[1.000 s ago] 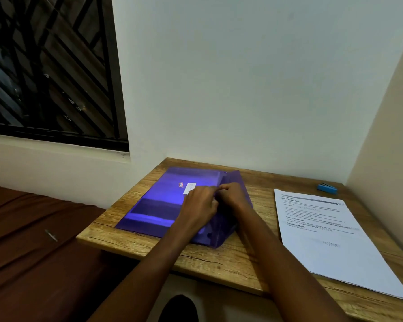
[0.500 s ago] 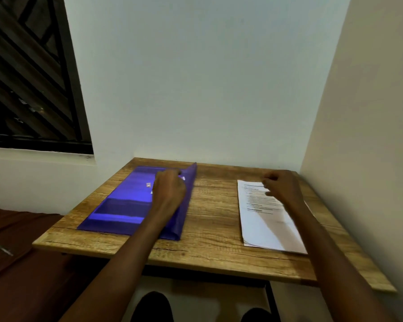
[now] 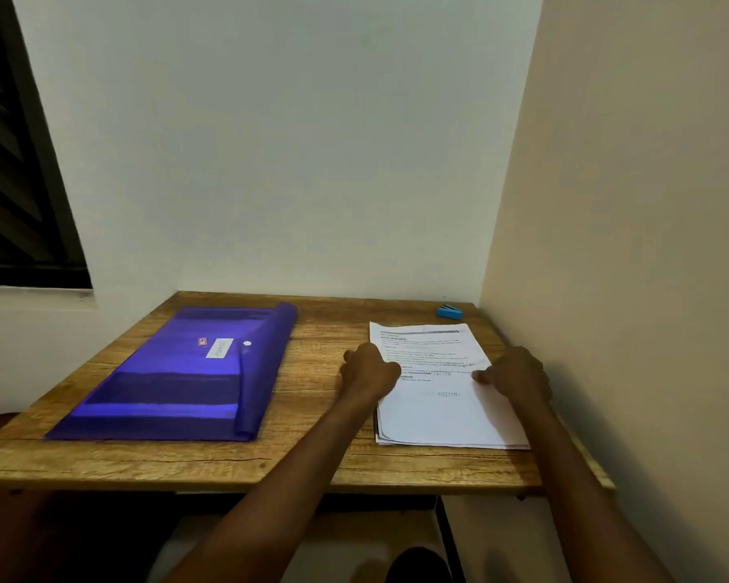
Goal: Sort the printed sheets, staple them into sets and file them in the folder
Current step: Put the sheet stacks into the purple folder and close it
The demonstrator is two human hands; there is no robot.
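Head view: both hands on the loose stack of printed sheets (image 3: 438, 408) at table (image 3: 312, 460) right, left hand (image 3: 369, 370) gripping its left edge, right hand (image 3: 516, 374) curled on the right edge; thin, floppy, slide-prone, so lift by both edges.

Glossy plastic folder (image 3: 177, 380), grained wood table (image 3: 312, 460), paper sheets (image 3: 438, 414)

Left hand (image 3: 369, 370) and right hand (image 3: 516, 372) reach forward, fingers curled.

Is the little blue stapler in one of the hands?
No, the stapler sits alone at the table's far edge, behind the sheets.
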